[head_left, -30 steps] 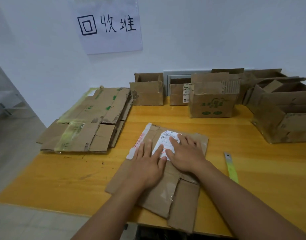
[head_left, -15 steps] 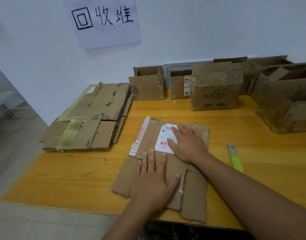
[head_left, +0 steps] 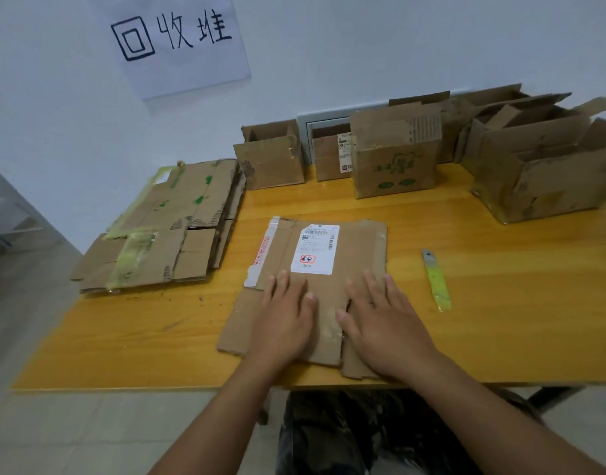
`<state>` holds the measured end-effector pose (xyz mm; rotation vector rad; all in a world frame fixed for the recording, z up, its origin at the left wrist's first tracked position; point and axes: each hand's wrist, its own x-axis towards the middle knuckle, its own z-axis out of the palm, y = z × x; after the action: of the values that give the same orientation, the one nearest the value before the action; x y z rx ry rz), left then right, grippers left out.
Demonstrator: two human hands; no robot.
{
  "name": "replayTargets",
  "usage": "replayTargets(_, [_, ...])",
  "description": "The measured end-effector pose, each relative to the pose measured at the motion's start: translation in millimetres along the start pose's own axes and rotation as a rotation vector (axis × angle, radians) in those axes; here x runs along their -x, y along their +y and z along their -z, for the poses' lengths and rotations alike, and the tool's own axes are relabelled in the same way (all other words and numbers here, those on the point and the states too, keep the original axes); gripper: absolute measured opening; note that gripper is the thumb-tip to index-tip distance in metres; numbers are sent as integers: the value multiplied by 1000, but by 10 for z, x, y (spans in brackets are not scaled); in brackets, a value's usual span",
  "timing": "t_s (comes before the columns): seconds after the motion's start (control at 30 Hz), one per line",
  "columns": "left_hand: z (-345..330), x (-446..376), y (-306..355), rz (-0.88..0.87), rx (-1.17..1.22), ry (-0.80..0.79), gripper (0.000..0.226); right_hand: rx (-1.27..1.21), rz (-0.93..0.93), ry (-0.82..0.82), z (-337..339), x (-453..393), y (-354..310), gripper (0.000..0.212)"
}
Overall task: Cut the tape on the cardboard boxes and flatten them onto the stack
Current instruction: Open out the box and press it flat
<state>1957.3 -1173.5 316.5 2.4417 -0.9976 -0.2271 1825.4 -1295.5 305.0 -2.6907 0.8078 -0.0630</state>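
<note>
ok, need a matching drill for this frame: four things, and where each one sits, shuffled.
Things:
1. flattened box
2. stack
3. knife
4. sign

Places:
A. on the wall
B. under both hands
C. table's left end
D. right of the right hand

Pairs: 1-B, 2-C, 3-D, 4-A. The left hand and the right hand both lie flat on the flattened box.

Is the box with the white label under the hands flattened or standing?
Flattened. The labelled box lies flat on the table, both hands pressing it.
</note>
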Motion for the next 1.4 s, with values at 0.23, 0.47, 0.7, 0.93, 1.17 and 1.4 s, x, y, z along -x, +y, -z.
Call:
replayTargets(0.23, [314,-145,-322,262,-166,34,86,48,-16,42,-53,49,-42,68])
replayTargets(0.47, [409,-243,-341,282,57,29,93,18,6,89,-27,75,-22,68])
replayTargets(0.7, [355,-47,-409,198,278,240,95,-145,-108,230,20,147,0,80])
replayTargets(0.93, [274,219,-374,155,348,525,91,-251,95,243,46,243,-50,84])
replayTargets(1.17, [318,423,-503,125,70,450,96,-229,136,181,126,113,-171,93])
replayTargets(1.4, [1051,57,-1025,215,-44,561,101,-223,281,203,223,-665,-994,96])
